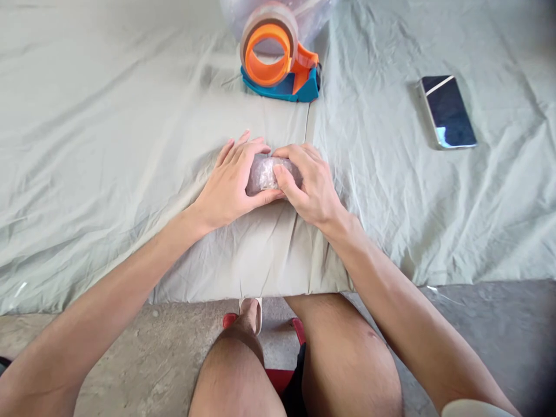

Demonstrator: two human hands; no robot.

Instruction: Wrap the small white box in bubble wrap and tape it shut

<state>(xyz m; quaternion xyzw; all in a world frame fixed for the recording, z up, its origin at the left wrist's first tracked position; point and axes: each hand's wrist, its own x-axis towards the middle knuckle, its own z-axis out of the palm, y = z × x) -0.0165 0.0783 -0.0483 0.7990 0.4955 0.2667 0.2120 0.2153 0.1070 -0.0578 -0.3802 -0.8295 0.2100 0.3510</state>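
Bare knees [354,359] lie foremost, below a cloth-covered table [130,133]. Near the table's front edge, the left hand [232,188] and right hand [313,185] are clamped on 1 plastic-wrapped bundle [262,174], the right thumb [286,180] resting over it. The step appears to be holding it snug; the next move likely calls for even pressure. A tape dispenser [278,75] stands beyond, untouched.

A pale sleeve [473,409] tops the bare right arm [412,318]. Dark shorts [297,387] leave the knees [360,336] uncovered; one foot [248,313] wears a light-coloured slipper [259,317].
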